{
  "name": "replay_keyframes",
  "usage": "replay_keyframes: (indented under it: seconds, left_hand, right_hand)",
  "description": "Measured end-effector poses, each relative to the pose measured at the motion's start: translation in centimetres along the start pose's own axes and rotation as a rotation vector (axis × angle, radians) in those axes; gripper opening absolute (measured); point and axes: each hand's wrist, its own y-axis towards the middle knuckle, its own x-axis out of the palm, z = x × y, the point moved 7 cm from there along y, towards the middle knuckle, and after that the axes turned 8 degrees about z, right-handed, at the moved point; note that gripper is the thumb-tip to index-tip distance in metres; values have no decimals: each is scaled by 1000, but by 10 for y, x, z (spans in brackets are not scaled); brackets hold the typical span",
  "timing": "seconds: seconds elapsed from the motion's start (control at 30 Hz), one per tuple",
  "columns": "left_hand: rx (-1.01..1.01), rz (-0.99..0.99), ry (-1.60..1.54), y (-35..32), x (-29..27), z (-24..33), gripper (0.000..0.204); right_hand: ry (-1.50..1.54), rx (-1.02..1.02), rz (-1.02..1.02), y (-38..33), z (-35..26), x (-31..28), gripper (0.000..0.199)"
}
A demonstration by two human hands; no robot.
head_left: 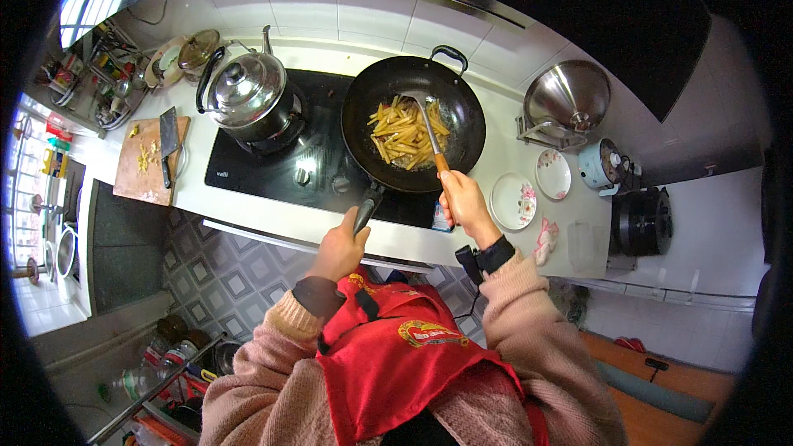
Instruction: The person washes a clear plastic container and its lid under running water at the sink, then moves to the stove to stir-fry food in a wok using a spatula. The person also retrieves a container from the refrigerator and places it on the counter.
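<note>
A black wok (361, 103) sits on the right side of the black glass cooktop (248, 172). Yellow-brown strips of food, like cut potato (399, 134), lie in its middle. My left hand (340, 245) is closed around the wok's black handle (368, 205), which points toward me. A spatula (431, 128) with a metal shaft and wooden handle reaches into the wok. My right hand (465, 201) grips that wooden handle. The spatula's far end is among the strips, partly hidden by them.
A steel kettle (245, 91) stands on the left burner. Left of it, a cleaver (168, 144) lies on a wooden cutting board (132, 161) with yellow bits. Two floral plates (512, 201), a crumpled cloth (546, 239), a racked steel bowl (567, 95) and a light-blue pot (596, 167) are to the right.
</note>
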Motion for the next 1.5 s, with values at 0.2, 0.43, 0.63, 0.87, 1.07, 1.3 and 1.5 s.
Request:
replay_keyframes:
  seconds: [0.2,0.43,0.63,0.87,1.07,1.3,1.5]
  left_hand:
    - [514,488,119,-14,-42,51,46]
    - [-100,-215,-881,7,24,63,49]
    - [-154,-111,-1122,7,35,71,29]
    - [-280,-110,-1155,-3,28,70,33]
    - [-276,-71,-1165,-23,36,85,35]
    - [-264,5,-1208,-37,48,96,40]
    - [-294,74,-1161,-47,48,98,39]
  right_hand:
    - [-50,-243,117,-45,5,-1,34]
    - [-417,-614,235,-105,-30,41,51]
    - [-198,-657,-183,-120,-17,30,49]
    - [-544,-687,864,33,-54,-269,49]
    - [-854,-532,892,157,-41,-403,81]
    - [-583,-556,817,204,-28,-411,49]
    - [-639,-726,848,206,-27,-417,41]
